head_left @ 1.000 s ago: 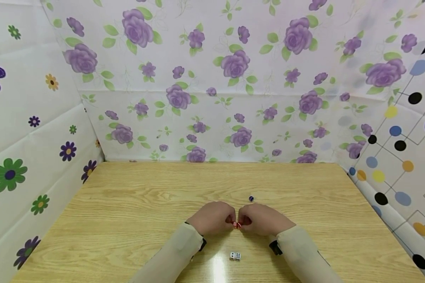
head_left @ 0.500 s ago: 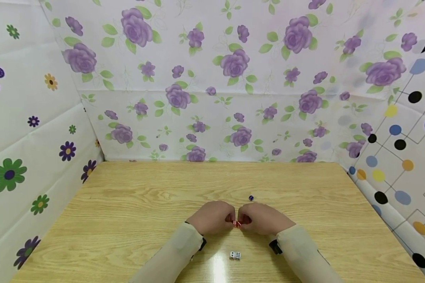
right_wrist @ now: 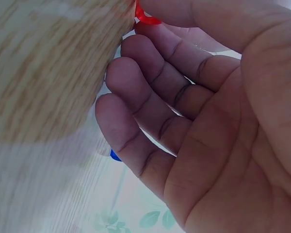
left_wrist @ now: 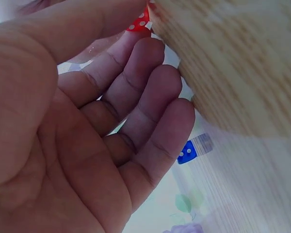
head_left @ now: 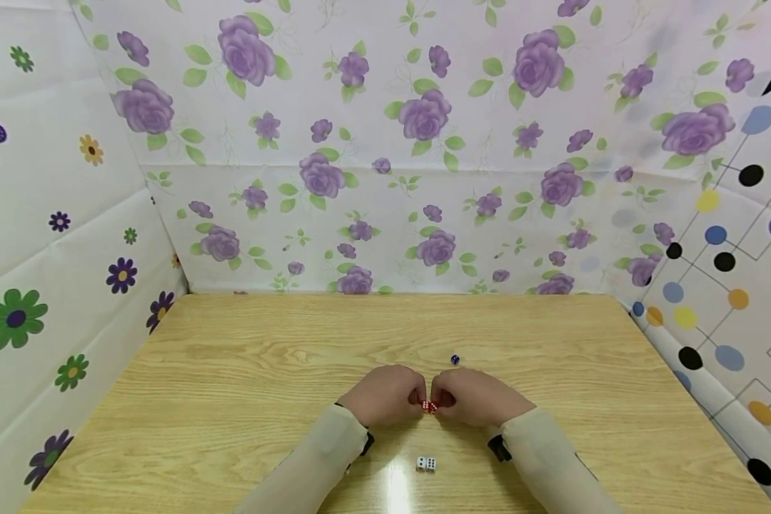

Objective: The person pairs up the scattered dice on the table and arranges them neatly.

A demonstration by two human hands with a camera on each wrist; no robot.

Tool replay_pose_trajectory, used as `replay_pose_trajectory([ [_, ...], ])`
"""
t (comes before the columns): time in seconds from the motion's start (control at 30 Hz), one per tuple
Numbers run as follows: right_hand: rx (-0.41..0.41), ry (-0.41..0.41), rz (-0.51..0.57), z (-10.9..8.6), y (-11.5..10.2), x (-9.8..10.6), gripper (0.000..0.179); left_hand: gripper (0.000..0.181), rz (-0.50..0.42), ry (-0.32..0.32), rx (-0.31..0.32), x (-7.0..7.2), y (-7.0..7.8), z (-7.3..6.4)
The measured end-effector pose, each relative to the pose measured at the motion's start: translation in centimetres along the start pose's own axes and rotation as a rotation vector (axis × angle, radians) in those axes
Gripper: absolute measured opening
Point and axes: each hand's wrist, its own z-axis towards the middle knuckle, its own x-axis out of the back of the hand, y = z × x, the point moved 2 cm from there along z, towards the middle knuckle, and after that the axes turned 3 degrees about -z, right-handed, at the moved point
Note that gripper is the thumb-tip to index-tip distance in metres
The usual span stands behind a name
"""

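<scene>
Near the middle of the table, two red dice (head_left: 429, 407) with white dots stand side by side, touching or almost so. My left hand (head_left: 387, 395) pinches the left one between thumb and index finger; in the left wrist view that red die (left_wrist: 138, 22) shows at the fingertips. From the other side my right hand (head_left: 482, 397) pinches the right one, and a sliver of that red die (right_wrist: 148, 18) appears in the right wrist view. Both hands rest close to the tabletop, the other fingers loosely bent. The fingers hide much of each red die.
Closer to the body, two white dice (head_left: 426, 464) sit side by side between the forearms. A blue die (head_left: 455, 360) lies just beyond the right hand. Flowered cloth (head_left: 373, 235) hangs behind the wooden table (head_left: 283, 321), with patterned cloth at both sides.
</scene>
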Motion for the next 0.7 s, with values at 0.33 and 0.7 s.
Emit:
replay_pose_trajectory([
  [0.33, -0.043, -0.014, 0.048, -0.7, 0.7, 1.0, 0.004, 0.005, -0.039, 0.014, 0.008, 0.8, -0.2, -0.5],
  [0.7, -0.187, 0.201, -0.006, -0.8, 1.9, 2.5, 0.006, 0.02, -0.043, 0.154, 0.076, 4.5, -2.5, -1.6],
])
